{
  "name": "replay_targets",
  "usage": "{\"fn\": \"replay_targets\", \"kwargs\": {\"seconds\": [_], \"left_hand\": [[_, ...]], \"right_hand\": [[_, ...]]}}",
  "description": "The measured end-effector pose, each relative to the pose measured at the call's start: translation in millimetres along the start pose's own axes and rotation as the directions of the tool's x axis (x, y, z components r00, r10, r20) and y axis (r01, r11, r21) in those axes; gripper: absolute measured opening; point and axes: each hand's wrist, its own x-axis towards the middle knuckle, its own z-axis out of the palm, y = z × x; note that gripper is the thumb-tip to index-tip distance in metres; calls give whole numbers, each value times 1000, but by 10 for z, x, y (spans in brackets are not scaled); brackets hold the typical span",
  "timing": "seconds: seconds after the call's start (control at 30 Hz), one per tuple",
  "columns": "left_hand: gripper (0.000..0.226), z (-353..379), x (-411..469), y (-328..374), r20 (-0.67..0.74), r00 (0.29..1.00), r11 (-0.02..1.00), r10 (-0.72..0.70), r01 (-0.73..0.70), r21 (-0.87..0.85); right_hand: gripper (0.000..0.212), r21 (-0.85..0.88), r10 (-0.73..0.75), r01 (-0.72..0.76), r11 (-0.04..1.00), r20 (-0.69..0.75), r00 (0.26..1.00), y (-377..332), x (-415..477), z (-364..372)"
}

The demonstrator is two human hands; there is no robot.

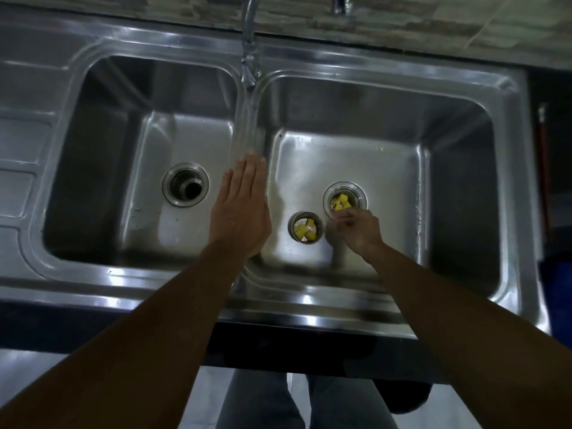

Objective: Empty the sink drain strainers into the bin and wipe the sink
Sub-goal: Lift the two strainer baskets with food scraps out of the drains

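head view, steel strainers (305,231) holding yellow scraps (340,202)

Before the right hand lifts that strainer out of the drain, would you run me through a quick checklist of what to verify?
1. Right hand at the seated strainer: ok.
2. Firm grip on it: cannot tell, fingers blurred.
3. Left hand clear, flat over the divider: ok.
4. Loose strainer beside it, scraps still inside: not ok.
5. Left drain strainer already out: ok.
6. Bin within reach: cannot tell, not in view.
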Motion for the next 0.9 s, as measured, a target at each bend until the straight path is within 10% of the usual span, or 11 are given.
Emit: {"fn": "replay_targets", "kwargs": {"seconds": [0.9], "left_hand": [[66,220,302,0,-34,999,988,30,-25,154]], "right_hand": [[52,-513,-248,152,845,-124,961,161,795,-38]]}}
